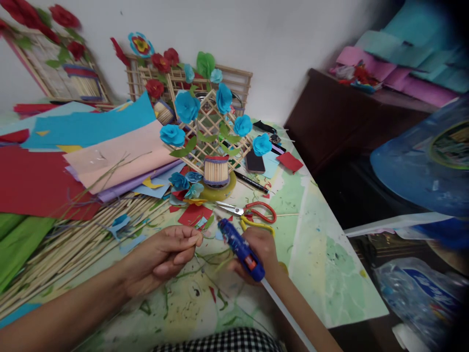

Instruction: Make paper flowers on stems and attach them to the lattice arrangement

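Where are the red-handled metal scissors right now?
In the head view, the red-handled metal scissors lie flat on the green-patterned table, right of centre, just beyond the right hand gripping a blue glue gun.

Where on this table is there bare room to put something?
Bare: the table right of the scissors and the right hand with its glue gun, out to the edge. Crowded: paper sheets and sticks at left, flower lattice behind.

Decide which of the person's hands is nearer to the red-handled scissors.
Right. The right hand, gripping the blue glue gun, sits just below the scissors in the picture; the left hand lies farther off, down and to their left.
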Demonstrator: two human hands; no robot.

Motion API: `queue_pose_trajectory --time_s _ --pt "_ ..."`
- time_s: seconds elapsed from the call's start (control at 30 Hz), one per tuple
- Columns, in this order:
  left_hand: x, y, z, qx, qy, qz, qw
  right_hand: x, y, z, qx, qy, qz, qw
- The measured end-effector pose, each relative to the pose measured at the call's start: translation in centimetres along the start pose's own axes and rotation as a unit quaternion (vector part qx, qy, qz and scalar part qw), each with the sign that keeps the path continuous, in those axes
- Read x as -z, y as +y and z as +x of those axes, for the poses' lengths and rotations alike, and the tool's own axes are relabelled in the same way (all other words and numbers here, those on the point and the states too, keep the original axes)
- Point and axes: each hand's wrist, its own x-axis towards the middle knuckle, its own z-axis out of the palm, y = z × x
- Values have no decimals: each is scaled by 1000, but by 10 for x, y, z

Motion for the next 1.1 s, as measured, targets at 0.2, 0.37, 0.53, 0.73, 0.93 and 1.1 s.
queue_pose_trajectory --time_s 0.2,0.37,0.53,0.73,0.93,1.1 --pt "1 1 2 0 1 -18 1000 6 3 0 -49 100 -15 994" --pt "-1 1 2 6 -16 -44 999 -8 -10 -3 66 -13 -1 998" --pt "2 -1 2 13 -42 -47 998 -7 -5 -4 26 -12 -25 999" --pt "2 0 1 11 -50 -49 998 3 2 -2 -37 86 -20 995" --pt "3 -3 2 23 -52 -54 997 -7 -4 -2 71 7 -29 997" --pt "5 -3 2 17 -53 -53 997 2 4 -5 -98 87 2 991"
